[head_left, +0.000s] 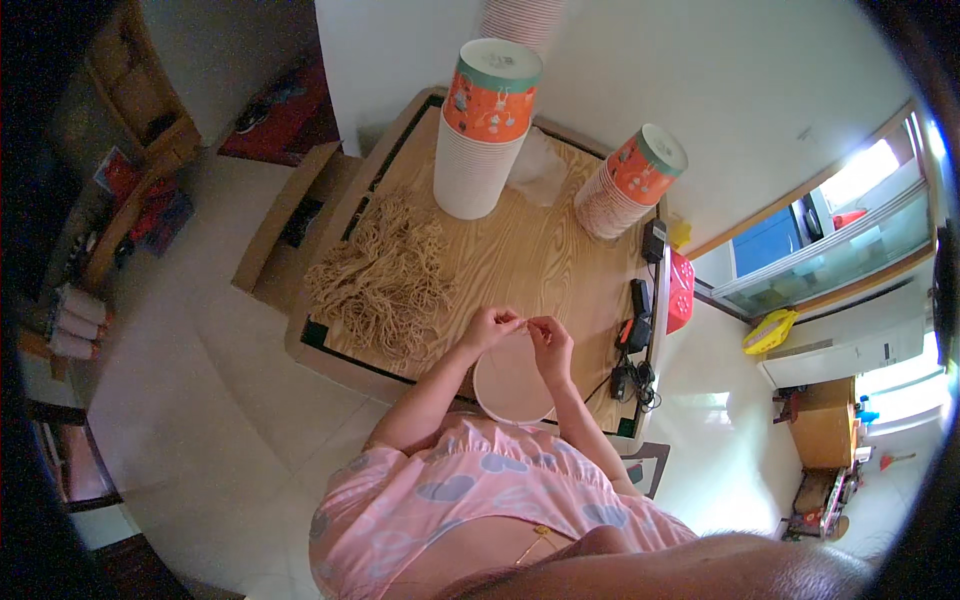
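My left hand (494, 327) and my right hand (551, 349) meet at the near edge of the wooden table, fingers pinched together with the tips almost touching. Whatever lies between the fingertips is too small to make out. Just below them is a pale, round, tub-like container (514, 383), its white rim toward my body; my hands are over its far side. A loose heap of tan twisted cords (385, 275) lies on the table to the left of my hands.
A tall stack of paper tubs (480, 165), its top one orange and green, stands at the back. A shorter stack (628, 190) is farther right. A crumpled clear bag (537, 168) lies between them. Black adapters and cables (632, 375) line the table's right edge. A cardboard box (290, 230) adjoins the left.
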